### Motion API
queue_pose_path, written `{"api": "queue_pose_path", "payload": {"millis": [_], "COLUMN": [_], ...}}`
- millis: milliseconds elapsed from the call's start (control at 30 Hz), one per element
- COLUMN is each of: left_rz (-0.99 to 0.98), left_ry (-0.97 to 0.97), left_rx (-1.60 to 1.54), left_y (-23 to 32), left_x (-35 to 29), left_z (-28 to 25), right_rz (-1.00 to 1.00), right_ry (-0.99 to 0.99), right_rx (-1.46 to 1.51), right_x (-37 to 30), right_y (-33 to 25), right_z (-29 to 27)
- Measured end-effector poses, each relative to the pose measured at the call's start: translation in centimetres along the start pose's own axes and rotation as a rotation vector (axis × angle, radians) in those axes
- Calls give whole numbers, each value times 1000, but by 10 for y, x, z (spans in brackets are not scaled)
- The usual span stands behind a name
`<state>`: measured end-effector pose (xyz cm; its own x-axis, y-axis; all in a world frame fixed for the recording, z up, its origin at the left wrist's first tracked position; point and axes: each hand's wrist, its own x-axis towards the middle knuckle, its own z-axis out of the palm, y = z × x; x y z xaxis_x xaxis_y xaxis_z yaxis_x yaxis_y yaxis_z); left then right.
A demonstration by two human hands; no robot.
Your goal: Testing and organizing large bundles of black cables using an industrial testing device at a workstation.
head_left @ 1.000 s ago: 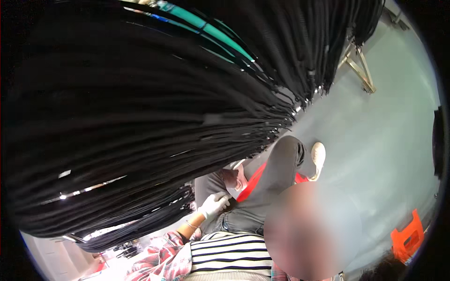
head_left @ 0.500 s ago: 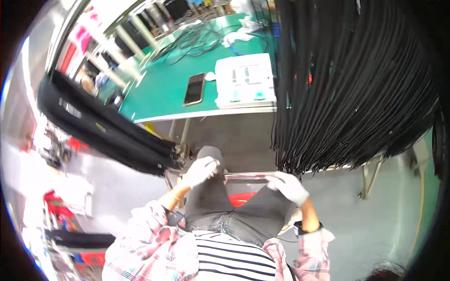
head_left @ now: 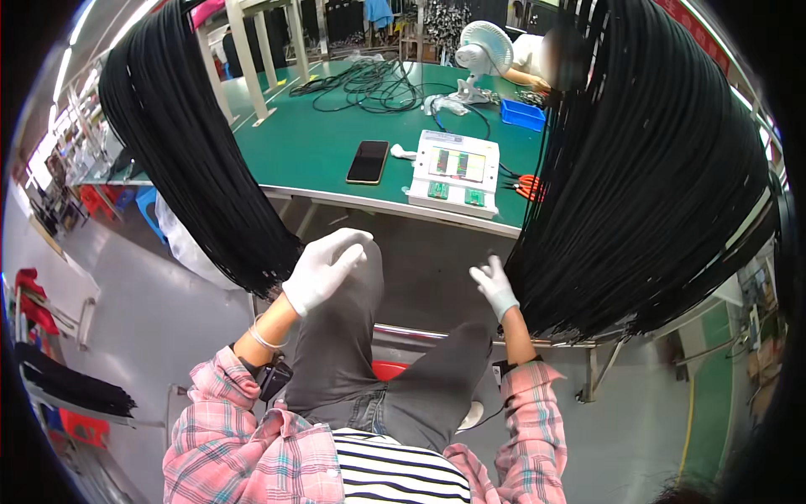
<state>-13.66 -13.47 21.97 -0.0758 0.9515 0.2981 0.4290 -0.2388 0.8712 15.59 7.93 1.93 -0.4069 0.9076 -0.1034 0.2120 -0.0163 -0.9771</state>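
Note:
My left hand (head_left: 317, 273), in a white glove, hovers above my left knee with its fingers loosely curved and the thumb apart; I see nothing in it. Close by on its left hangs a thick bundle of black cables (head_left: 180, 143). My right hand (head_left: 495, 287), also gloved in white, is raised beside the lower part of a larger bundle of black cables (head_left: 646, 185). Its fingers are spread and seem to hold nothing; whether they touch the cables I cannot tell. Ahead, a white box-shaped device (head_left: 456, 172) with a display and green sockets stands near the table's front edge.
On the green table (head_left: 306, 155) lie a phone (head_left: 368, 162), orange-handled pliers (head_left: 529, 186), a blue tray (head_left: 522, 115) and tangled black cable (head_left: 365, 86). A small fan (head_left: 484, 52) stands farther back, near another person's arm (head_left: 527, 78). A metal bar (head_left: 411, 332) runs by my knees.
My view has swung, showing more of the table and the left bundle. Both hands have lifted off my legs, the right one moving forward toward the right bundle.

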Motion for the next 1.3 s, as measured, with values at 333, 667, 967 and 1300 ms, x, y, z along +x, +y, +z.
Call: {"api": "queue_pose_path", "payload": {"millis": [333, 667, 967, 1300], "left_rz": [-3, -149, -1222, -304], "left_ry": [-12, -216, -421, -714], "left_rx": [106, -296, 224, 643], "left_y": [4, -72, -336, -275], "left_x": [-20, -11, -189, -111], "left_z": [-10, -27, -29, -57], "right_rz": [137, 243, 296, 318], "right_ry": [-10, 293, 485, 345], "right_rx": [121, -75, -21, -11], "right_x": [-10, -16, -12, -38], "right_y": [-21, 12, -17, -13], "right_z": [-11, -28, -20, -21]}}
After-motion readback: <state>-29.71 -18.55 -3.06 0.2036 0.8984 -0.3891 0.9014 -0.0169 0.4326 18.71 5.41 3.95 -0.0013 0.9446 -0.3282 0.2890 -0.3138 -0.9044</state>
